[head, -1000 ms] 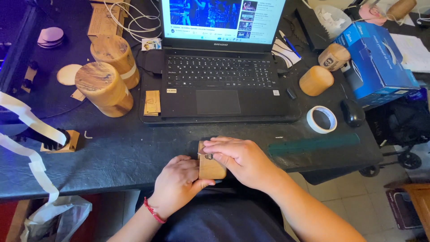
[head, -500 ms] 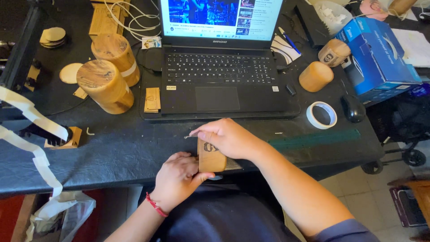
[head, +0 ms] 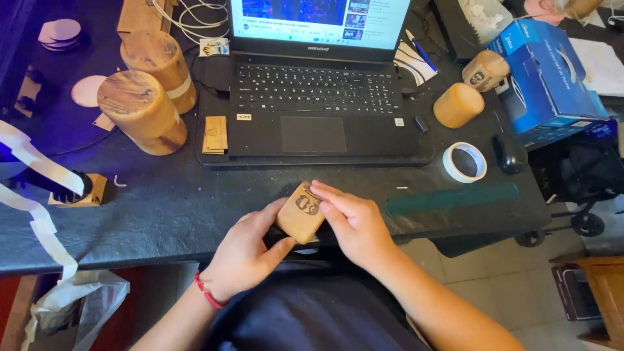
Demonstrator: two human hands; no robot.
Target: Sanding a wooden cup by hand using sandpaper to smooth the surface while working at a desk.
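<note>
Wooden block (head: 300, 212) with a dark engraved mark sat gripped between both hands at the desk (head: 162, 214) edge. Left hand (head: 246, 255) cupped it from below, fingers pinching its sides. Right hand (head: 354, 224) pressed fingers together on its top face.

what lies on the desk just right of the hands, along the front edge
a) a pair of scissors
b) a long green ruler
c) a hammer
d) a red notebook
b: a long green ruler lies flat on the dark desk beside the right hand, which with the left hand holds a small wooden block; no scissors, notebook or hammer shows there.
</note>
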